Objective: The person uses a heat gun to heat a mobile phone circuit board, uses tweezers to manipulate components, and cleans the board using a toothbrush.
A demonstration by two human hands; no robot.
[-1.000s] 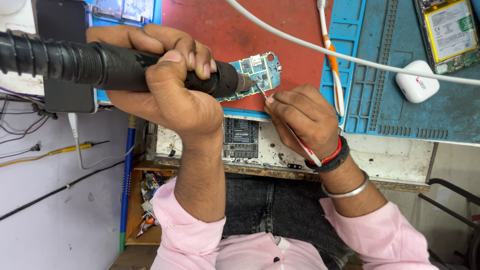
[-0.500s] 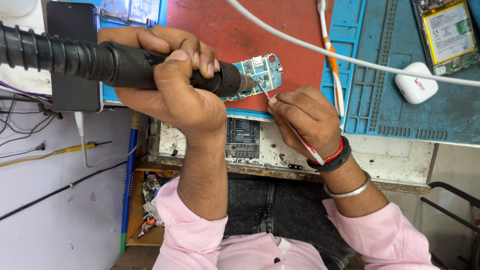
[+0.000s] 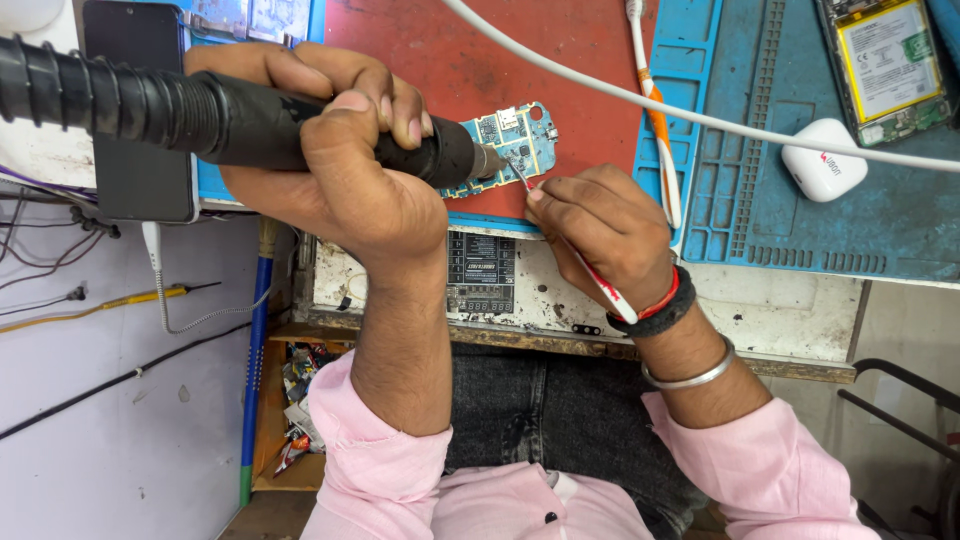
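my pink sleeves sit nearest, forearms reaching over the bench edge. my left hand is wrapped tight around a black hot air wand, nozzle aimed at a small blue circuit board on the red mat. my right hand pinches tweezers, tip touching the board, seemingly to steady a part. beyond lie a white cable and a white case.

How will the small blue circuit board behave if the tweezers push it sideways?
The circuit board looks thin and light, so it would probably slide on the smooth red mat. It seems stiff, not floppy. Its tiny exposed parts look fragile under the tweezers.
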